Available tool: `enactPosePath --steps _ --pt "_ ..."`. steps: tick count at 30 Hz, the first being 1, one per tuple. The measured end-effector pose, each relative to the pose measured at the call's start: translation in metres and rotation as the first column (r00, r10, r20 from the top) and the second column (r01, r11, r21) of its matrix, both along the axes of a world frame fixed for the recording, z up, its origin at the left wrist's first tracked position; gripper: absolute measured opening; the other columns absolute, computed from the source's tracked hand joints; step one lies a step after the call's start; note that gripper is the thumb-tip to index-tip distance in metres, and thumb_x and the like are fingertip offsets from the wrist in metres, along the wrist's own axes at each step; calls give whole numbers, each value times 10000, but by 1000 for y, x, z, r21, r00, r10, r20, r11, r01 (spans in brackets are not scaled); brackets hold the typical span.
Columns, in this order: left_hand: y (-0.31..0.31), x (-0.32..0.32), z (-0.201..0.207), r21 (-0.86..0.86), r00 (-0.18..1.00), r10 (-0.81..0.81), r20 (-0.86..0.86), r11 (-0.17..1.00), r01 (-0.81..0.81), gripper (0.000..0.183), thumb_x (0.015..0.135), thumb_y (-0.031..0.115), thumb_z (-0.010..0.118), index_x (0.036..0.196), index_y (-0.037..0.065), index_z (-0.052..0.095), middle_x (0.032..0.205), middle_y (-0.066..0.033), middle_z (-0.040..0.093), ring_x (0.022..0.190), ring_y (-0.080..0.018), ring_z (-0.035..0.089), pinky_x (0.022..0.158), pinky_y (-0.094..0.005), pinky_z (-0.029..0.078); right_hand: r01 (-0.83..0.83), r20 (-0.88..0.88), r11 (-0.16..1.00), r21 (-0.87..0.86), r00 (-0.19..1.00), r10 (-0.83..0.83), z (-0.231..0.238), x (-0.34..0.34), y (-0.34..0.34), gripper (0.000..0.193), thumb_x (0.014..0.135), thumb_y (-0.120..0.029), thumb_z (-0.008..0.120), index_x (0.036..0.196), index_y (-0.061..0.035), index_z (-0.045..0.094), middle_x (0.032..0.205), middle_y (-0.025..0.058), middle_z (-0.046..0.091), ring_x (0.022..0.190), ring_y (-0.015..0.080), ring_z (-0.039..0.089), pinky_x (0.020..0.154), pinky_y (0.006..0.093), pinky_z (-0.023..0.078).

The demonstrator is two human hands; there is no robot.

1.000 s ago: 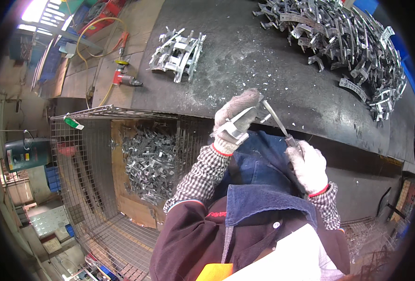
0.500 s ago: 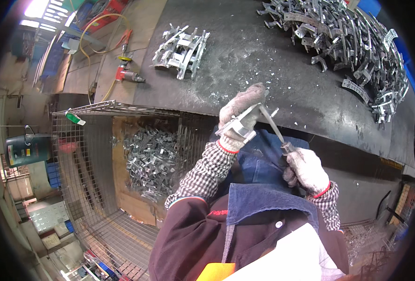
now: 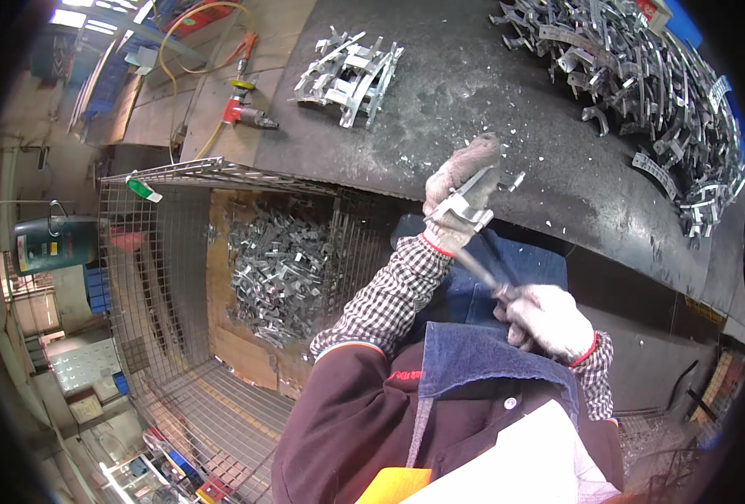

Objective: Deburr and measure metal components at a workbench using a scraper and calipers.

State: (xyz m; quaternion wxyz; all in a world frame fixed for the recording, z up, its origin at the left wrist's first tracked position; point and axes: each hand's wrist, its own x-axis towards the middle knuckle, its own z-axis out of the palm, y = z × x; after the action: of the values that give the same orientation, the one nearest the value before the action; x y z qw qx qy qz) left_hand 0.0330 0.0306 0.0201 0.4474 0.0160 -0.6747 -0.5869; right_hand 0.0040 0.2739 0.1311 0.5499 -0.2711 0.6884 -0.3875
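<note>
My left hand point(image 3: 459, 175), in a soiled white knit glove, is closed around a silvery metal bracket point(image 3: 470, 208) just off the bench's near edge. In my right hand point(image 3: 553, 323), also gloved, is the handle of a file point(image 3: 477, 269). The file's blade points up and left toward the bracket, its tip close to my left wrist. Whether the blade touches the bracket I cannot tell.
A dark workbench point(image 3: 440, 92) bears a small stack of brackets point(image 3: 351, 80) and a large heap of them point(image 3: 650, 92) at right. A red air tool point(image 3: 242, 113) with a yellow hose lies far left. Below, a wire cage point(image 3: 162, 277) holds loose metal parts point(image 3: 280, 277).
The file's blade has swung from above the bracket down to its lower side, and my right hand has dropped slightly. The whole view has shifted a little; my left hand still grips the bracket.
</note>
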Motion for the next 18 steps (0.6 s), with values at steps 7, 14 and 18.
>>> enactPosePath --steps 7,14,18 --pt "-10 33 -17 520 944 -324 -58 797 306 338 912 -50 720 1248 -7 720 1261 -153 732 1207 -228 689 1013 -347 578 -33 -158 997 -70 987 22 3 -11 -8 239 1005 -160 597 1073 29 726 743 61 692 618 120 666 555 265 540" --pt "-25 79 -41 989 553 -832 -34 -110 -103 446 955 47 604 1335 -154 483 959 -159 637 813 -211 691 667 -370 636 -197 -92 980 29 976 199 10 -35 -27 215 986 -192 630 1015 -15 747 761 52 705 600 124 677 545 286 538" --pt "-30 110 -8 813 320 -878 357 461 356 509 904 169 735 1385 39 631 1296 -146 702 1079 -212 730 970 -296 574 -133 75 977 168 990 121 -23 -39 -6 279 1011 -286 651 1055 -31 755 797 56 722 651 114 699 587 283 548"
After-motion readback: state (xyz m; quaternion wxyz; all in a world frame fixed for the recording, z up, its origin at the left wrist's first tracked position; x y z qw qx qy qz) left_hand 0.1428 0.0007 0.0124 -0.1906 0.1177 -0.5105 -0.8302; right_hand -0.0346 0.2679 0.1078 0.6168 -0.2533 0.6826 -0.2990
